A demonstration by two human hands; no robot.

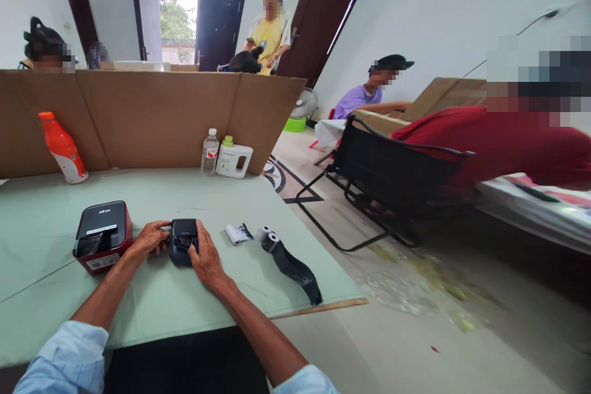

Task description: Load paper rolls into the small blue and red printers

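Observation:
A small dark portable printer [184, 242] lies on the green-covered table between my two hands, with a shiny dark piece in its top. My right hand [205, 257] grips its right side, the thumb reaching over the top. My left hand [151, 239] is at its left edge, index finger against the upper corner and the other fingers curled below. Left of my hands stands a bigger black and red printer [102, 235]. To the right are a white roll in wrapping [239, 233] and a dark ribbon [295, 271] unrolled from two white-cored rolls [268, 237].
A cardboard screen [157, 120] borders the table's far side. Before it stand an orange bottle [63, 149], a clear water bottle [209, 152] and a white jug [234, 160]. On the right, a person in red sits in a black folding chair [383, 178]. Clear plastic [397, 292] litters the floor.

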